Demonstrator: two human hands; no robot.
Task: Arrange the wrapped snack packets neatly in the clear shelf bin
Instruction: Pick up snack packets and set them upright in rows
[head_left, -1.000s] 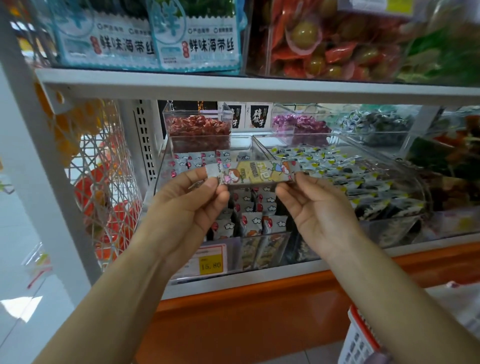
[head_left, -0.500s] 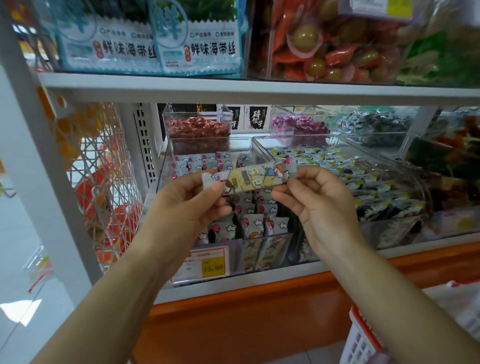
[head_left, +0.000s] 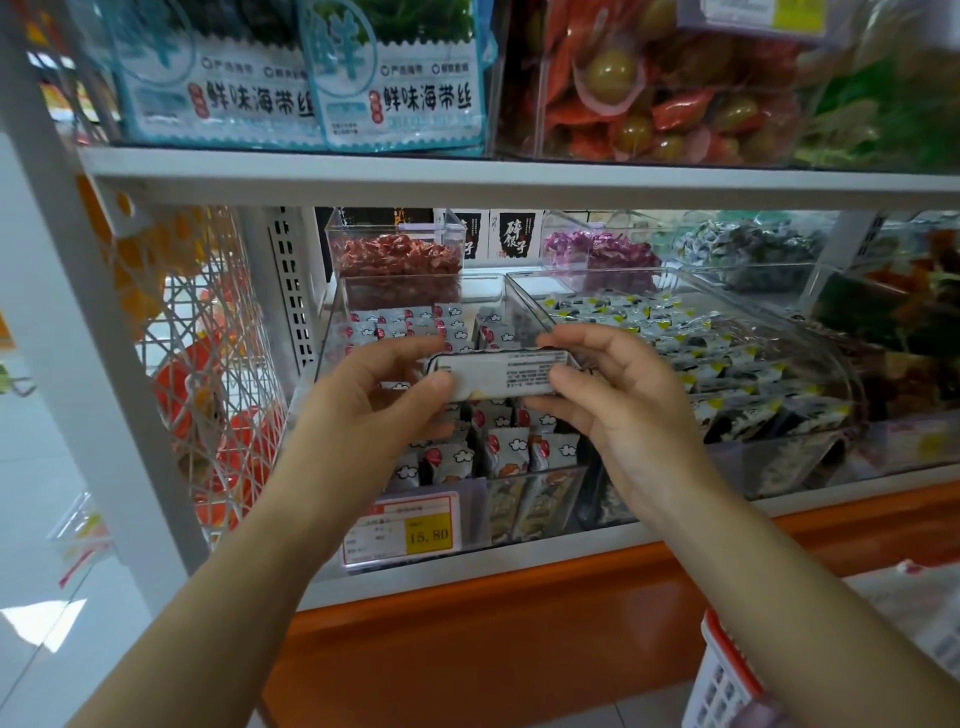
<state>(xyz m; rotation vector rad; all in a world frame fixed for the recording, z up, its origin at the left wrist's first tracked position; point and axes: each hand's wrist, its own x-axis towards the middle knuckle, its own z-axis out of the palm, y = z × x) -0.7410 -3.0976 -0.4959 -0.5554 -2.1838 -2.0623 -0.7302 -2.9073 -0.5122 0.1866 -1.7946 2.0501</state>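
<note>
above the clear shelf bin, near the frame's centre, a wrapped snack packet lies level, its long edges running 9 to 3 o'clock and its white printed face toward the camera; the left hand pinches its 9 o'clock end between thumb and fingers; the right hand pinches the 3 o'clock end the same way; below, cloud-printed packets stand in rows inside the bin, up against its front wall; a price tag sits on that wall at 7 o'clock; the bin's 3 o'clock wall is just beside a neighbouring bin of yellow-tipped packets; at 12 o'clock the upper shelf edge caps the opening, with open room between it and the hands; a wire rack closes the 9 o'clock side
</note>
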